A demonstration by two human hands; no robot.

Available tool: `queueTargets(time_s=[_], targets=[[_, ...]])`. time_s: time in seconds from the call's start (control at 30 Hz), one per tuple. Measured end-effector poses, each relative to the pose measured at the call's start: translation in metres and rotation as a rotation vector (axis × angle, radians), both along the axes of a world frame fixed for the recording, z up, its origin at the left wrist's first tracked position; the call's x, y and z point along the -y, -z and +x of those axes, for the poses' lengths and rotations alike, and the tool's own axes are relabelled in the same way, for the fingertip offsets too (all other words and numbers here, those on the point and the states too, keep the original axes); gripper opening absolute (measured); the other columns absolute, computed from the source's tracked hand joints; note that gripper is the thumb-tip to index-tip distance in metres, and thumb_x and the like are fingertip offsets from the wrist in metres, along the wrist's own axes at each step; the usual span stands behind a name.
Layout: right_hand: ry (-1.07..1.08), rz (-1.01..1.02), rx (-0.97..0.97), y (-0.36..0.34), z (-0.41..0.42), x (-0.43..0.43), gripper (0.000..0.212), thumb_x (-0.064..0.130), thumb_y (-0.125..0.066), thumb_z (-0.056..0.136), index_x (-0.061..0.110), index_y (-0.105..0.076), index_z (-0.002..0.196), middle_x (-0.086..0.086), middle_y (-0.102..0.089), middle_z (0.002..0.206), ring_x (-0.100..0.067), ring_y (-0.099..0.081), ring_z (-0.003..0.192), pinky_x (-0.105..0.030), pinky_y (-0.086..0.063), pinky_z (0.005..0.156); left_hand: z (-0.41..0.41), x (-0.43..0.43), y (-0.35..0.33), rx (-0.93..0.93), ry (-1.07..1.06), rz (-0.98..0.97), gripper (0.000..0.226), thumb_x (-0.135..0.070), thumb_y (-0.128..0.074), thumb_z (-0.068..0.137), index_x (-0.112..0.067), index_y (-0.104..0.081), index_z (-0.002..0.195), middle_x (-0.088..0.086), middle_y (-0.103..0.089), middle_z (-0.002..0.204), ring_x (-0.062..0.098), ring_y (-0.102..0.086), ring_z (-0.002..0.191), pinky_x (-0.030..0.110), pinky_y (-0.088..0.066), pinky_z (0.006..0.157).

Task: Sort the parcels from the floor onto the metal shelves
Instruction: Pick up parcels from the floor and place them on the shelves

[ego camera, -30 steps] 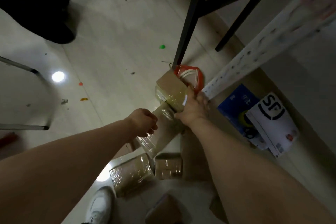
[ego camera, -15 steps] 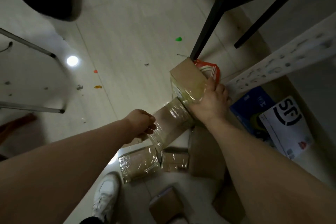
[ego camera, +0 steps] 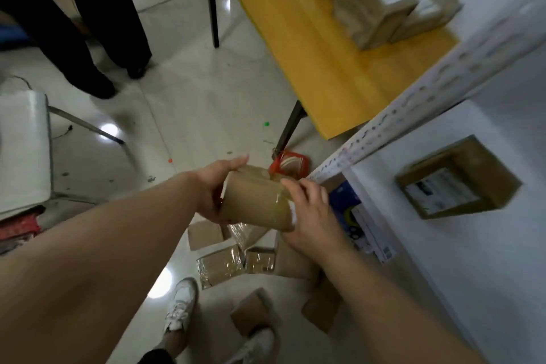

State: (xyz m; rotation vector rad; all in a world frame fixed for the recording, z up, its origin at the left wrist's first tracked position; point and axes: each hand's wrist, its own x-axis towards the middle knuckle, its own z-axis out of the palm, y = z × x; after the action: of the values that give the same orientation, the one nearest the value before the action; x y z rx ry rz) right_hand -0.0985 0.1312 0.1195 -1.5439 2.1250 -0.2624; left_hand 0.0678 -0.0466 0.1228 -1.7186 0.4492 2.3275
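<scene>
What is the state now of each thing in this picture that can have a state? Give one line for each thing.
held parcel: in the air, gripped at both ends.
left hand: grips the held parcel's left end.
right hand: grips its right end.
floor parcels: lying flat, not yet sorted.
shelf parcel: resting on the metal shelf, label up.
table parcels: stacked on the yellow table.
</scene>
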Motion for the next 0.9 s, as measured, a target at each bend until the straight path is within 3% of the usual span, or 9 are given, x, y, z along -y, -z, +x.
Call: queueTargets(time_s=[0.1,0.2,0.3,0.4,0.47,0.57,0.7,0.8,0.9], targets=[[-0.034,0.088,0.094,-0.054,0.000,-0.001,0.100,0.069,-0.076,0.065,0.056,-0.015,0.143,0.015,-0.012,0.152,-0.020,-0.025,0.139,-0.050,-0.046,0.100,0.010,-0.007,-0.050,0.045,0.139,-0.103,0.072,-0.033,-0.084,0.052,-0.002,-0.065,0.113,0.021,-0.071,0.101,0.039,-0.071,0.084,0.048,-0.055,0.082],[0.178,0.126,0.300,-0.109,-0.008,-0.003,0.079,0.087,-0.053,0.068,0.052,-0.035,0.137,0.013,-0.031,0.148,-0.015,-0.040,0.127,-0.046,-0.045,0.099,0.036,-0.012,-0.090,0.086,0.190,-0.233,0.057,-0.019,-0.075,0.060,0.003,-0.062,0.111,0.027,-0.071,0.099,0.048,-0.070,0.079,0.057,-0.055,0.074],[0.359,0.062,0.389,-0.152,-0.019,-0.004,0.057,0.075,-0.051,0.086,0.033,-0.056,0.125,0.010,-0.057,0.124,-0.017,-0.054,0.121,-0.045,-0.048,0.102,0.068,-0.020,-0.130,0.029,0.210,-0.355,0.061,-0.012,-0.072,0.057,0.006,-0.061,0.115,0.029,-0.072,0.084,0.047,-0.070,0.068,0.051,-0.057,0.066],[0.461,0.136,0.487,-0.185,-0.018,0.002,0.061,0.068,-0.052,0.091,0.023,-0.056,0.133,0.000,-0.060,0.127,-0.023,-0.056,0.120,-0.050,-0.049,0.103,0.088,-0.028,-0.169,-0.044,0.306,-0.545,0.083,-0.012,-0.077,0.045,0.006,-0.058,0.123,0.025,-0.072,0.092,0.041,-0.070,0.079,0.044,-0.057,0.072],[0.565,0.171,0.642,-0.207,-0.007,0.008,0.075,0.071,-0.054,0.089,0.020,-0.048,0.143,-0.010,-0.057,0.132,-0.025,-0.058,0.113,-0.048,-0.056,0.092,0.090,-0.036,-0.196,0.006,0.386,-0.789,0.091,-0.012,-0.079,0.047,-0.003,-0.044,0.130,0.021,-0.064,0.110,0.040,-0.065,0.096,0.046,-0.058,0.077],[0.759,0.114,0.925,-0.240,0.009,0.010,0.103,0.086,-0.050,0.077,0.017,-0.037,0.152,-0.019,-0.058,0.132,-0.032,-0.063,0.103,-0.040,-0.059,0.069,0.084,-0.048,-0.234,0.084,0.598,-1.189,0.105,-0.018,-0.077,0.051,-0.031,-0.022,0.139,0.004,-0.044,0.125,0.031,-0.050,0.116,0.046,-0.051,0.094],[1.060,-0.095,1.111,-0.277,0.006,-0.012,0.127,0.103,-0.041,0.056,0.021,-0.036,0.153,-0.026,-0.064,0.107,-0.040,-0.069,0.093,-0.046,-0.060,0.070,0.087,-0.065,-0.268,0.271,1.135,-1.809,0.104,-0.046,-0.068,0.059,-0.030,-0.011,0.145,0.000,-0.037,0.139,0.023,-0.041,0.127,0.041,-0.035,0.105],[1.079,-0.084,1.110,-0.299,-0.003,-0.030,0.128,0.101,-0.052,0.050,0.019,-0.040,0.147,-0.027,-0.064,0.107,-0.042,-0.070,0.095,-0.051,-0.062,0.073,0.103,-0.066,-0.278,0.338,1.305,-2.111,0.102,-0.049,-0.064,0.060,-0.029,-0.010,0.145,-0.001,-0.038,0.139,0.019,-0.043,0.125,0.036,-0.035,0.104],[1.035,0.048,1.149,-0.323,0.003,-0.045,0.105,0.087,-0.072,0.053,0.007,-0.057,0.119,-0.025,-0.075,0.096,-0.044,-0.074,0.086,-0.059,-0.059,0.076,0.116,-0.070,-0.288,0.245,1.273,-2.517,0.100,-0.046,-0.068,0.058,-0.021,-0.025,0.145,0.003,-0.052,0.132,0.023,-0.054,0.115,0.039,-0.043,0.097]])
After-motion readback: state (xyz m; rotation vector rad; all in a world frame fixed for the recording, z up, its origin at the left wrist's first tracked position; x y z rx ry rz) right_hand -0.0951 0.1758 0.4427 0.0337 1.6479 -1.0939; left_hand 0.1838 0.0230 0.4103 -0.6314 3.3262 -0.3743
